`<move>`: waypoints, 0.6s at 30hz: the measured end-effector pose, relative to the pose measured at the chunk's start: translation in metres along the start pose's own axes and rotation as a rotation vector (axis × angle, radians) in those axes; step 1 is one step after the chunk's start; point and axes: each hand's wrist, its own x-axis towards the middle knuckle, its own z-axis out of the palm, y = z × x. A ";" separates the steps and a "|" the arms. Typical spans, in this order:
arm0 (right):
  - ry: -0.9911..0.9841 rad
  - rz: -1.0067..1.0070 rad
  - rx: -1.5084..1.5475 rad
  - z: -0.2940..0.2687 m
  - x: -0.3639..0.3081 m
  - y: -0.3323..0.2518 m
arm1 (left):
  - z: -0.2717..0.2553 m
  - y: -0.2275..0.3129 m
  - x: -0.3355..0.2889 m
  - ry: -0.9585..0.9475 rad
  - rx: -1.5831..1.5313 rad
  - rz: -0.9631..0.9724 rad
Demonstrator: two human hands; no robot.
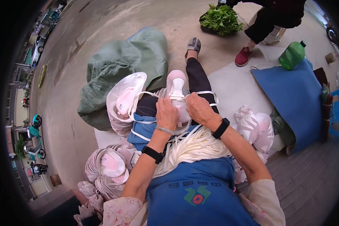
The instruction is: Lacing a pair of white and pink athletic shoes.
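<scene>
Between my knees is a pink and white shoe upper (176,83), its rounded toe pointing away from me. My left hand (166,113) is closed on a white shoelace at the upper's left side. On the right side, my right hand (200,108) pinches the lace (207,92), which loops out past my thigh. Lace also runs across the upper between the two hands; the fingertips partly hide where it passes. A thick bundle of loose white laces (194,150) lies in my lap on a blue apron (199,180).
Nested uppers (126,100) rest by my left leg, with more stacks (109,164) at lower left and uppers (256,128) at right. Beyond lie a green sack (128,56), blue mat (290,94), green bottle (293,55) and leafy greens (222,19), near another person's red shoe (244,56).
</scene>
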 end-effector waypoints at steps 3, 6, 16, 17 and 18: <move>-0.015 0.009 -0.034 -0.002 0.000 -0.001 | 0.004 0.001 0.003 -0.012 -0.048 -0.028; -0.050 0.065 -0.047 -0.005 0.003 -0.002 | 0.002 -0.003 0.003 -0.033 -0.079 -0.041; 0.167 0.001 0.022 -0.004 0.004 -0.013 | -0.005 0.002 0.010 -0.051 -0.145 -0.079; 0.187 0.020 0.018 -0.007 0.004 -0.016 | -0.005 0.004 0.010 -0.045 -0.152 -0.068; 0.154 0.065 0.055 -0.015 0.005 -0.017 | -0.005 0.006 0.010 -0.064 -0.123 -0.077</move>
